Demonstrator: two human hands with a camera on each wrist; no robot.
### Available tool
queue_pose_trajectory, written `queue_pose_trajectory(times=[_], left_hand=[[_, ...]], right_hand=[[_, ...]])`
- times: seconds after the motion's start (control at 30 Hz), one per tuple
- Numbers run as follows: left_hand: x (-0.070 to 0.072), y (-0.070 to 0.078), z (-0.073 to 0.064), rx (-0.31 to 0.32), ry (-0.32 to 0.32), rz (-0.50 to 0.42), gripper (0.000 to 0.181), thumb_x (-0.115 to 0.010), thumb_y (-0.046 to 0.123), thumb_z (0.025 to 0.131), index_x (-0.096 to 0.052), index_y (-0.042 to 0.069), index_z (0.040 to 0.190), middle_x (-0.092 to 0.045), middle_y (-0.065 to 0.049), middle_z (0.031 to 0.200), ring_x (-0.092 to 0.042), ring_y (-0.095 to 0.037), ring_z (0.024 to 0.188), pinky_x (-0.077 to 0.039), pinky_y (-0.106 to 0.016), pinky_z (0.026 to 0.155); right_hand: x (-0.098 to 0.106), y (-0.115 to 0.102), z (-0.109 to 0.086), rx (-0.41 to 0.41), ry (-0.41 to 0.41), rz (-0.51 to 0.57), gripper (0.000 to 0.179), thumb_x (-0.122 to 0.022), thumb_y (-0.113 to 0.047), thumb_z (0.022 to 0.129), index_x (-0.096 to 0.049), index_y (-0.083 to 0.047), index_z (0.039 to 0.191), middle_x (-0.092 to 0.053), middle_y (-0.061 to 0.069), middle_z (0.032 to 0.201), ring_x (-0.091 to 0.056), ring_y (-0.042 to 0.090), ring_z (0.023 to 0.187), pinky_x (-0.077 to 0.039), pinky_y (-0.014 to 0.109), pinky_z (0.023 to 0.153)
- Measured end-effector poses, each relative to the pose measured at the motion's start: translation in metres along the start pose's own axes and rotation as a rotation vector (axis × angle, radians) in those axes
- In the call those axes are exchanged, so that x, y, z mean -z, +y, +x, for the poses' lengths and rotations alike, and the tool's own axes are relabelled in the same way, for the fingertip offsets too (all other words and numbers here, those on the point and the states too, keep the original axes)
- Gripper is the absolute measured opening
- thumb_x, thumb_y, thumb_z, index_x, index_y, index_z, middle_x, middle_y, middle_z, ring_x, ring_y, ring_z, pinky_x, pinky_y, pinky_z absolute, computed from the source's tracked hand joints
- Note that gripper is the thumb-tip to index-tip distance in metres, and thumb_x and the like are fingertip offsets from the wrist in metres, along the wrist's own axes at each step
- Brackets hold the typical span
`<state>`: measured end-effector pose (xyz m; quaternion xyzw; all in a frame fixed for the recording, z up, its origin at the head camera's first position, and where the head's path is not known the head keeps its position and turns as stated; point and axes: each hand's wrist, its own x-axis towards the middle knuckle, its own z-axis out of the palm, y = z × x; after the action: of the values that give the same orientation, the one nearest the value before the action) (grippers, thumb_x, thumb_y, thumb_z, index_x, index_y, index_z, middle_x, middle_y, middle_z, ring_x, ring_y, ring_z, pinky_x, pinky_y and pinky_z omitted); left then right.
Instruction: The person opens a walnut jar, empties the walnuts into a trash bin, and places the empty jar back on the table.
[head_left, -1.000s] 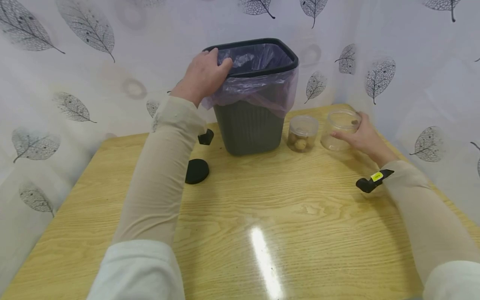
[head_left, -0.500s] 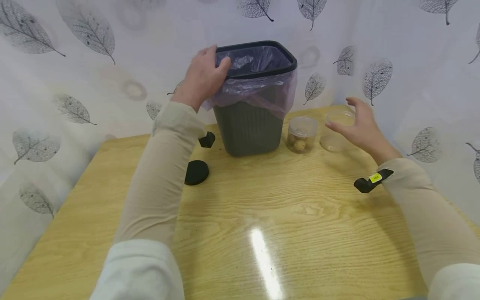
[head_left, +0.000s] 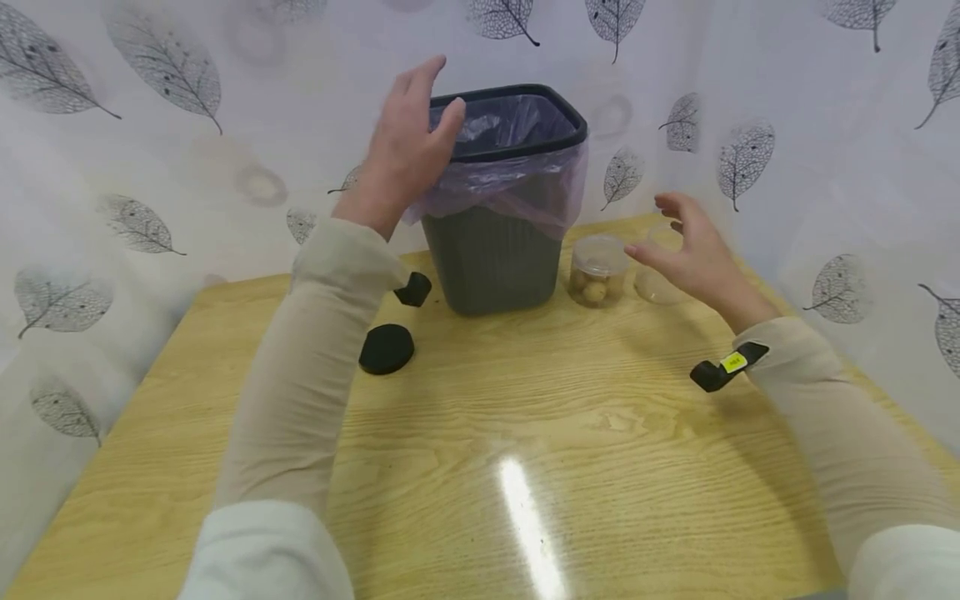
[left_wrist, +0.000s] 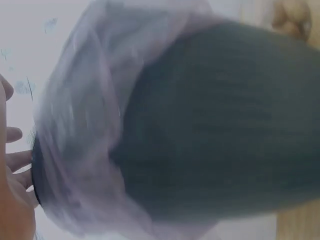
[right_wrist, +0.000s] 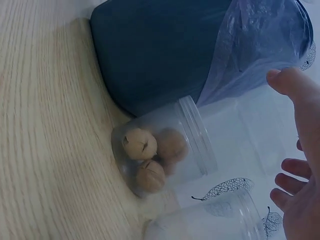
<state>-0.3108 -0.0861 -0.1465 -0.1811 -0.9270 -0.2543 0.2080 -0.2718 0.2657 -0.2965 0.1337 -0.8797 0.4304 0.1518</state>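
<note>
My left hand [head_left: 408, 142] is raised beside the left rim of a dark grey trash bin [head_left: 495, 258], fingers spread and holding nothing. A thin purplish bin liner [head_left: 517, 192] folds over the bin's rim. My right hand [head_left: 693, 258] hovers in front of a clear plastic jar [head_left: 654, 287], thumb and fingers apart with nothing between them. This jar looks see-through and partly hidden behind the hand. Between it and the bin stands a second clear jar [right_wrist: 200, 145], holding several round tan nuts [right_wrist: 140, 144] with dark cracks in their shells.
A black round disc [head_left: 386, 348] lies on the wooden table [head_left: 480, 417], left of the bin. Behind the table hangs a white curtain [head_left: 247, 125] printed with leaves. Black wrist camera mounts [head_left: 723, 371] stick out from the sleeves.
The right hand has let go of the right-hand jar and moved left, toward the jar of nuts. My left hand has released the bin's rim and lifted slightly.
</note>
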Motion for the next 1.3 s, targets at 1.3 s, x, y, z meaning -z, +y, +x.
queue_pose_trajectory(times=[1.3], left_hand=[[-0.12, 0.065, -0.063, -0.522, -0.217, -0.391, 0.059, -0.052, 0.025, 0.1, -0.034, 0.012, 0.154, -0.038, -0.006, 0.157, -0.034, -0.011, 0.145, -0.027, -0.02, 0.118]], right_hand=[[-0.061, 0.022, -0.013, -0.227, -0.136, 0.175, 0.103, -0.075, -0.036, 0.088, -0.006, -0.001, 0.157, -0.025, 0.029, 0.158, -0.027, 0.044, 0.147, -0.027, 0.059, 0.119]])
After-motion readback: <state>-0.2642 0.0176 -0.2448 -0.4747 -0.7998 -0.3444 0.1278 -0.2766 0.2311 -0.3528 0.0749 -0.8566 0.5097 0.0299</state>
